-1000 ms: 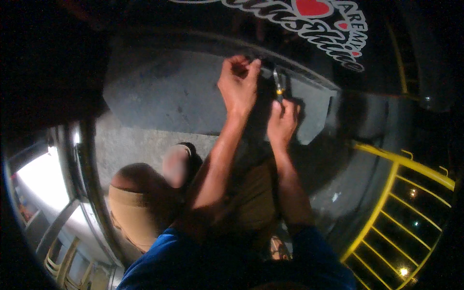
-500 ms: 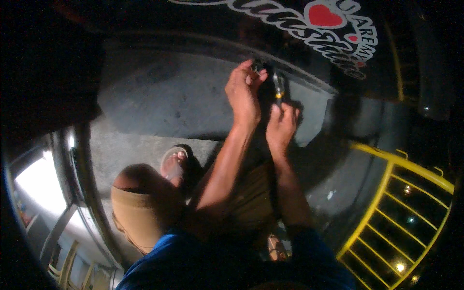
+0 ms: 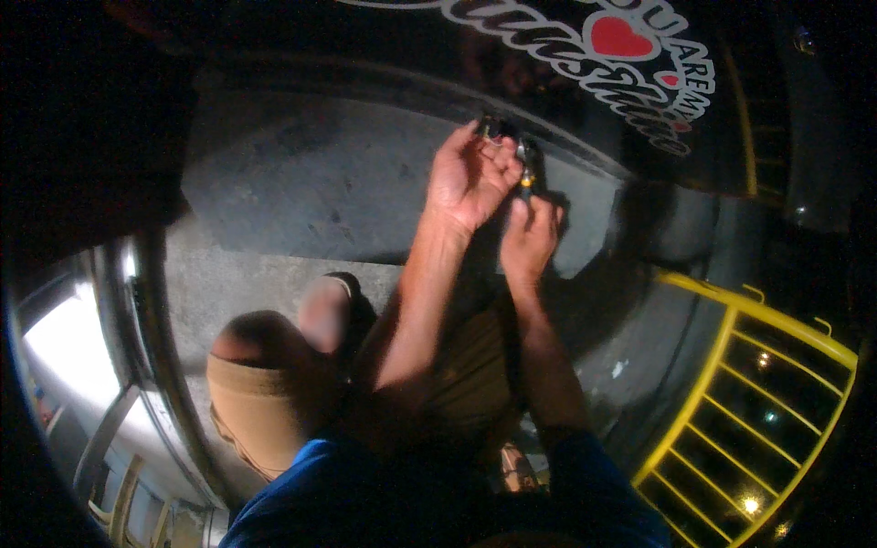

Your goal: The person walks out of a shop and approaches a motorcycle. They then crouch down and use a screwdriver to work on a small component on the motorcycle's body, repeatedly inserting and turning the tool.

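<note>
My left hand (image 3: 468, 178) is turned palm up, its fingers curled around a small dark part (image 3: 491, 126) whose kind I cannot make out. In my right hand (image 3: 533, 239) are pliers (image 3: 526, 173) with bright metal jaws, a yellow band and dark handles. The jaws point away from me, just right of my left fingertips. From this view I cannot tell whether they touch the fingers or the small part. Both hands are over a grey panel (image 3: 301, 173), close to its far edge.
Beyond the panel rises a dark glossy surface with a red heart sticker (image 3: 621, 36). A yellow metal rail (image 3: 699, 384) stands at the right. A bright doorway or window (image 3: 73, 338) is at the left. My knee (image 3: 260, 374) and sandalled foot (image 3: 324, 306) are below the panel.
My left hand has rolled further palm up, and its fingers have moved right toward the pliers' jaws. The right hand, with the pliers, has hardly moved.
</note>
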A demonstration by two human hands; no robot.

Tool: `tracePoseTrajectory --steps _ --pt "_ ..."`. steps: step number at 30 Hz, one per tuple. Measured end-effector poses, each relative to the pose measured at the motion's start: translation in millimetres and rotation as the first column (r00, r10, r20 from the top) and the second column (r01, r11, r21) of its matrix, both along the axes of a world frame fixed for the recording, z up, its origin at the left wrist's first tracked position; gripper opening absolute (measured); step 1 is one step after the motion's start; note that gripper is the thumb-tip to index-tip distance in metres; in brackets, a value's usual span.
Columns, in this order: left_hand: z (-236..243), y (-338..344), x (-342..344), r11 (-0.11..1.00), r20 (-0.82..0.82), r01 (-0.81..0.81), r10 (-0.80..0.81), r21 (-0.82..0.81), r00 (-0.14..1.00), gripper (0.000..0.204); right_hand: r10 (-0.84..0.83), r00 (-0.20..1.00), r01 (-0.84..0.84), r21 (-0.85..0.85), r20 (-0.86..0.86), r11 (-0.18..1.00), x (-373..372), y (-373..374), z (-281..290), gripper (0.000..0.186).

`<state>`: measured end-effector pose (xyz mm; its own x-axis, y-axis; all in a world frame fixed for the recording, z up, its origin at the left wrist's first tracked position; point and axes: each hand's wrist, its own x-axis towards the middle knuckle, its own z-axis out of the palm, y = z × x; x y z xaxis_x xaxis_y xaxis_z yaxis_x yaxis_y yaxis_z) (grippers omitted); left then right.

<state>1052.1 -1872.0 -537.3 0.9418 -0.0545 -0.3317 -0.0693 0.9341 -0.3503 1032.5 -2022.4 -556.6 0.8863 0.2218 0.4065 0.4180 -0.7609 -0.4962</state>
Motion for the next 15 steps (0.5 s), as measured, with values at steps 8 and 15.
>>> tracePoseTrajectory --steps 8,15 --pt "-4.9 -3.0 5.3 0.997 0.068 -0.057 0.06 -0.049 0.996 0.019 -0.022 0.997 0.022 -0.004 -0.075 1.0 -1.2 1.4 0.8 0.022" --pt "-5.7 -0.7 6.6 0.995 0.012 0.005 -0.004 -0.098 1.0 0.017 -0.026 0.999 0.027 0.026 -0.042 0.999 -1.3 1.2 2.0 0.022"
